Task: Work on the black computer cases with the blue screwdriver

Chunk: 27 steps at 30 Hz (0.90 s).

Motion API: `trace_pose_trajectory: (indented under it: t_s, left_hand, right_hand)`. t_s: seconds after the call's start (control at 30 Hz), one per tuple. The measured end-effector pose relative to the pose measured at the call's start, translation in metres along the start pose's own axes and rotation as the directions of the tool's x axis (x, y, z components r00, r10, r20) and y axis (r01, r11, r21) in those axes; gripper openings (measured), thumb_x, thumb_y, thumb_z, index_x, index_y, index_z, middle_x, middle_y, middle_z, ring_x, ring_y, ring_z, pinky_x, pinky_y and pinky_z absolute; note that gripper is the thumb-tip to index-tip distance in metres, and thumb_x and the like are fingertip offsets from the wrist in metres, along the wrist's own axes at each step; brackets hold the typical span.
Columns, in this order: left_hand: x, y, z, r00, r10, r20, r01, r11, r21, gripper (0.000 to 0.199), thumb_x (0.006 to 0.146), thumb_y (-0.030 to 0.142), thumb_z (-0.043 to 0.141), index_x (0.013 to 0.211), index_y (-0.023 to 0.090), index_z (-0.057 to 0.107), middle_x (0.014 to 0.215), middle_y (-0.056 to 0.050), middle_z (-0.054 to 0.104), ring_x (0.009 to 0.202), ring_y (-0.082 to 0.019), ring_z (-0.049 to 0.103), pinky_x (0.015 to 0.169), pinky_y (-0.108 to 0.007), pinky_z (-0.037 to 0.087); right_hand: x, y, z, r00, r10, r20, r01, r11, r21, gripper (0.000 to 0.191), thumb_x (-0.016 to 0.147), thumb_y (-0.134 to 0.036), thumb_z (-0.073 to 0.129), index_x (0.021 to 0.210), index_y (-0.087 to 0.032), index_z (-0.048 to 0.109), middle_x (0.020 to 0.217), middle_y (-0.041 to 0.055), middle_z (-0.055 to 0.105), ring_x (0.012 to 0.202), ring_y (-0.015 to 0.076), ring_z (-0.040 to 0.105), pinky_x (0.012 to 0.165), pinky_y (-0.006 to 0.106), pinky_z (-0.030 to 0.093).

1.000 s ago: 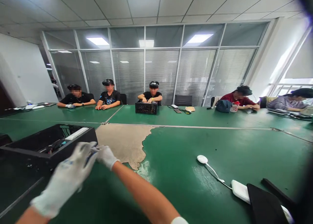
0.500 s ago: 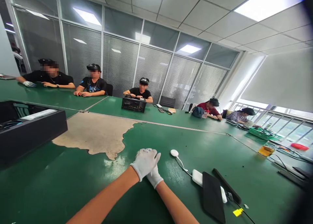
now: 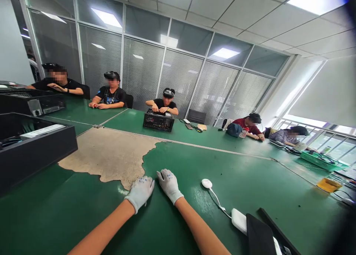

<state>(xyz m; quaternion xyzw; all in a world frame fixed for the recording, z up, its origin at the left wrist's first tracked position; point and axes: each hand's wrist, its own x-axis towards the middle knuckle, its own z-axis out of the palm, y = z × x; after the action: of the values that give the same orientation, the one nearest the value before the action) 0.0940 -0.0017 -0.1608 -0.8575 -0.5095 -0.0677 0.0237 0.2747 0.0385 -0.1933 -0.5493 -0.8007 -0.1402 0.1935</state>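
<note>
My left hand (image 3: 140, 191), in a white glove, rests on the green tabletop (image 3: 183, 162) at the corner of a bare tan patch (image 3: 108, 151). Its fingers are curled under, and nothing shows in them. Close by to the right, also gloved in white, is my right hand (image 3: 168, 184), knuckles up and fingers folded down, with no object visible in it. A narrow gap separates the two hands. To the right of my right hand lies a round white puck (image 3: 206, 183), its white cable running to a white block (image 3: 239, 220).
A black slab (image 3: 260, 232) lies over the white block, beside a dark bar (image 3: 275, 225). At left stands an open black case (image 3: 39, 147). Across the table a person handles another black case (image 3: 158, 121). Other people sit around; a green basket (image 3: 322, 160) stands far right.
My hands were clasped together and have come apart. The left moved left, toward the tan patch. The view has turned left, so more black equipment shows at the left edge.
</note>
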Motion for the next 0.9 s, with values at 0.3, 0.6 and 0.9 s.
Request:
trace_pose_trajectory:
  t_s: [0.3, 0.6, 0.9]
  left_hand:
    - [0.001, -0.007, 0.014, 0.981, 0.112, 0.157, -0.133, 0.983, 0.126, 0.054, 0.086, 0.013, 0.065, 0.139, 0.021, 0.059, 0.117, -0.019, 0.07, 0.095, -0.033, 0.071, 0.075, -0.043, 0.057]
    - [-0.002, -0.006, 0.001, 0.994, 0.026, 0.102, -0.04, 0.989, 0.141, 0.047, 0.098, 0.007, 0.041, 0.138, 0.024, 0.06, 0.129, -0.015, 0.07, 0.099, -0.029, 0.073, 0.079, -0.039, 0.057]
    - [-0.003, -0.013, 0.024, 0.999, 0.043, 0.009, -0.044, 0.996, 0.082, 0.045, 0.1, 0.008, 0.042, 0.135, 0.026, 0.063, 0.13, -0.012, 0.071, 0.102, -0.029, 0.072, 0.08, -0.036, 0.055]
  right_hand:
    - [-0.005, 0.003, 0.016, 0.98, 0.19, 0.062, -0.2, 0.94, 0.278, 0.039, 0.106, -0.031, 0.036, 0.113, -0.017, 0.073, 0.069, 0.0046, 0.058, 0.063, 0.0177, 0.046, 0.055, 0.03, 0.029]
    - [-0.006, 0.013, 0.023, 0.964, 0.255, 0.071, -0.265, 0.924, 0.277, 0.036, 0.1, -0.021, 0.043, 0.123, -0.019, 0.07, 0.083, 0.0096, 0.066, 0.073, 0.0218, 0.056, 0.061, 0.032, 0.039]
    - [-0.009, 0.021, 0.036, 0.964, 0.248, 0.091, -0.263, 0.94, 0.217, 0.042, 0.094, -0.005, 0.045, 0.126, -0.015, 0.069, 0.089, 0.0101, 0.065, 0.075, 0.0203, 0.055, 0.065, 0.031, 0.036]
